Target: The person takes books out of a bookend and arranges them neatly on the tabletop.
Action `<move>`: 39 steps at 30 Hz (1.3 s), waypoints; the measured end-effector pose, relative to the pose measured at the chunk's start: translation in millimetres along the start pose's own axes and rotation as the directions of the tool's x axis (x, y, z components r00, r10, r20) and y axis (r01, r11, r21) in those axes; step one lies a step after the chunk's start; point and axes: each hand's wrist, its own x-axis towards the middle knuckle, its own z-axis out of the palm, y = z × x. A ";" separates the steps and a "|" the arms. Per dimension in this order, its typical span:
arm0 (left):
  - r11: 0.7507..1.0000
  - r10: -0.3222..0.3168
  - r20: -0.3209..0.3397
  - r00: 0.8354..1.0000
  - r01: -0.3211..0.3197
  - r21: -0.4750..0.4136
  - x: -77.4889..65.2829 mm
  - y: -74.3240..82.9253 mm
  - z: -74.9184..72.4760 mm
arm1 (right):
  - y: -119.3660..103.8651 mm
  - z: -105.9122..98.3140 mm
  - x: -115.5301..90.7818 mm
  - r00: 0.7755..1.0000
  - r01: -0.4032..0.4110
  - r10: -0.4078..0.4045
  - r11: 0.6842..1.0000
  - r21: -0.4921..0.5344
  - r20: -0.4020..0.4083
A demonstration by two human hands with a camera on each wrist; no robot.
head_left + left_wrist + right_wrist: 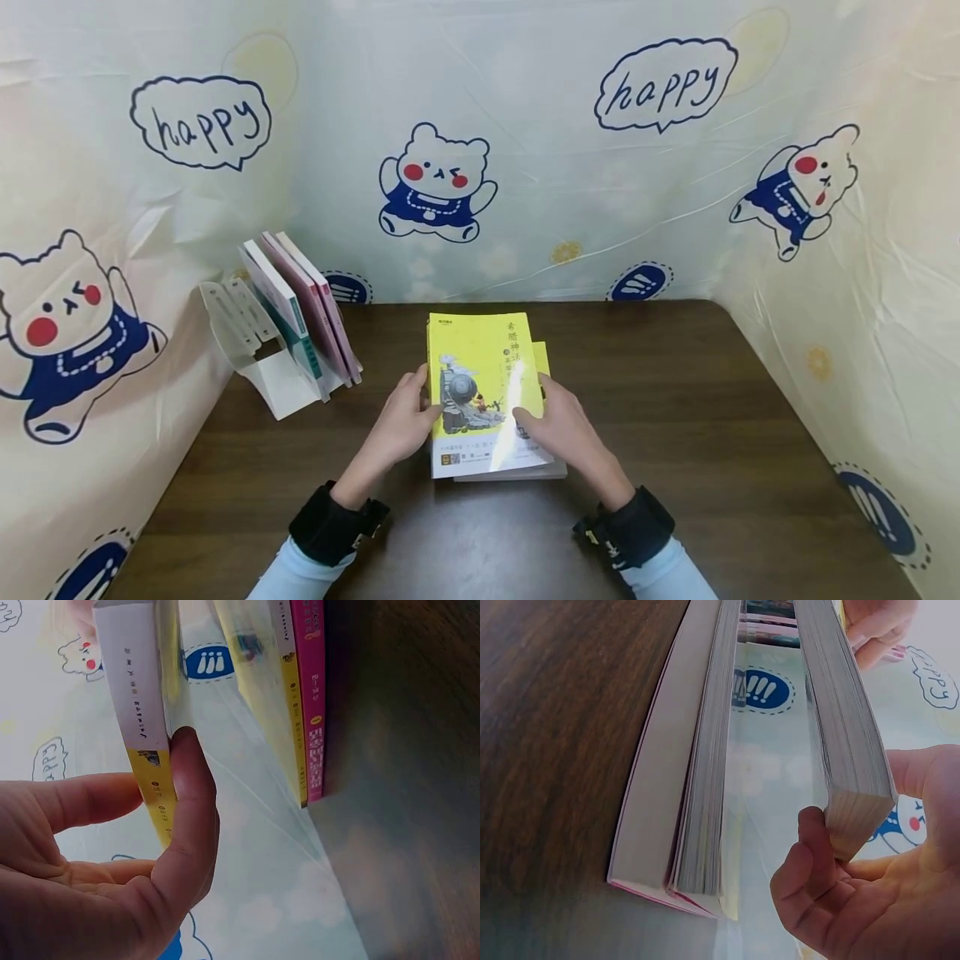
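A yellow paperback book [476,350] with a white lower band and a train picture is raised off the table, cover up. My left hand [405,419] pinches its left edge, thumb on the cover. The right hand [567,423] grips the opposite edge; in the right wrist view its fingers curl under the pages [855,750]. Below, apart from the held book, lies another yellow book [542,358], mostly hidden from the head view. Under that one is a pink-spined book [313,712] flat on the table.
At the back left of the dark wooden table [645,383] stands a white bookend rack [281,383] with several upright books [303,296] leaning in it. A printed cloth [555,167] hangs around the back and sides.
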 end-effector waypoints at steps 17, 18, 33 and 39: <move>0.999 0.033 0.004 0.999 -0.033 -0.018 6.6 2.0 15.0 | 5.6 -10.9 -0.6 0.997 -0.071 0.071 0.997 -0.004 0.023; 0.999 0.032 0.003 0.999 -0.032 -0.014 7.5 1.8 16.3 | 6.1 -11.6 -0.7 0.997 -0.075 0.075 0.997 -0.004 0.026; 0.999 0.002 0.051 0.999 -0.005 0.044 14.0 -0.6 33.9 | 15.2 -15.4 -1.4 0.993 -0.108 0.110 0.994 -0.030 0.048; 0.997 0.012 0.057 0.998 -0.016 0.080 15.0 -2.8 41.4 | 19.7 -15.3 -3.5 0.993 -0.106 0.107 0.994 -0.028 0.047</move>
